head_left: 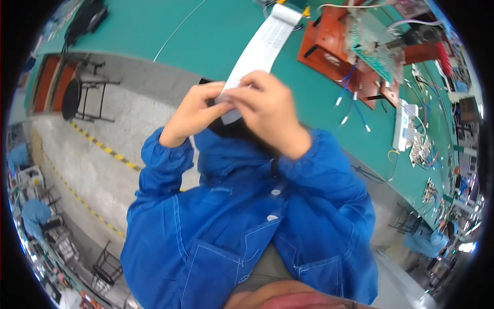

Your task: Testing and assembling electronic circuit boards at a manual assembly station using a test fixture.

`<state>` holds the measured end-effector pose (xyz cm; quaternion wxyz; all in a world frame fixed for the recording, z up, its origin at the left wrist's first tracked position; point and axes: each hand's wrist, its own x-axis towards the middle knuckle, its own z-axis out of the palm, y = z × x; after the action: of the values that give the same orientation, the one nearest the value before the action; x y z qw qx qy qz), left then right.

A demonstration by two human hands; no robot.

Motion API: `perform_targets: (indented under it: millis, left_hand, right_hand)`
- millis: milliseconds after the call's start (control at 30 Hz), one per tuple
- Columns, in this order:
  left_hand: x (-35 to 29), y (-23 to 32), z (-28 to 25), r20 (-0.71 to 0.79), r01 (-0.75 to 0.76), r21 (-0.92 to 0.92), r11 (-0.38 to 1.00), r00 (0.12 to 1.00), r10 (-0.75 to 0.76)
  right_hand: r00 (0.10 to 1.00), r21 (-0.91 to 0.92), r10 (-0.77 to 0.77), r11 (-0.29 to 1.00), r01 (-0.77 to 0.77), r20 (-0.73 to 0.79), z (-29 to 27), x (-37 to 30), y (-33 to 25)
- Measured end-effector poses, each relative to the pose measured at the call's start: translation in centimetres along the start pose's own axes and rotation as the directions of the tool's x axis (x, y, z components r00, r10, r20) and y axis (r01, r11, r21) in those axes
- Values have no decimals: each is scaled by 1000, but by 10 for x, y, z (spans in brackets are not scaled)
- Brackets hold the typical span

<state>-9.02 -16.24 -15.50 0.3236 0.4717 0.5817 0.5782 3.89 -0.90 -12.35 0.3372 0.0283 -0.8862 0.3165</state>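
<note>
A long white strip of labels [262, 47] runs from the green bench toward me, its far end curled into a roll. Close to my body, my left hand [194, 112] is closed, thumb and fingers pinching the strip's near end. Just beside it, my right hand [270, 105] is also closed on the strip, its fingertips almost meeting those of the left. A short piece of the strip hangs below the fingers. Whether a single label is being lifted between the fingertips is too small to tell.
On the green bench [170, 31], a red-brown fixture [329, 38] holds a green circuit board [371, 61], with blue wires hanging out. Further right are a white power strip [403, 126] and loose wired parts. A black bag [86, 23] lies far left; a stool [72, 99] stands below.
</note>
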Motion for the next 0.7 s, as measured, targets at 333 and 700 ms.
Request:
perform_targets:
  millis: [333, 700]
  left_hand:
    - [0, -6, -27, -588, 225, 422, 878, 805, 76]
    - [-31, 121, 48, -191, -397, 912, 106, -180, 965]
  right_hand:
    - [987, -10, -104, 995, 103, -120, -51, -18, 5]
    - [872, -54, 344, 921, -385, -349, -152, -95, 20]
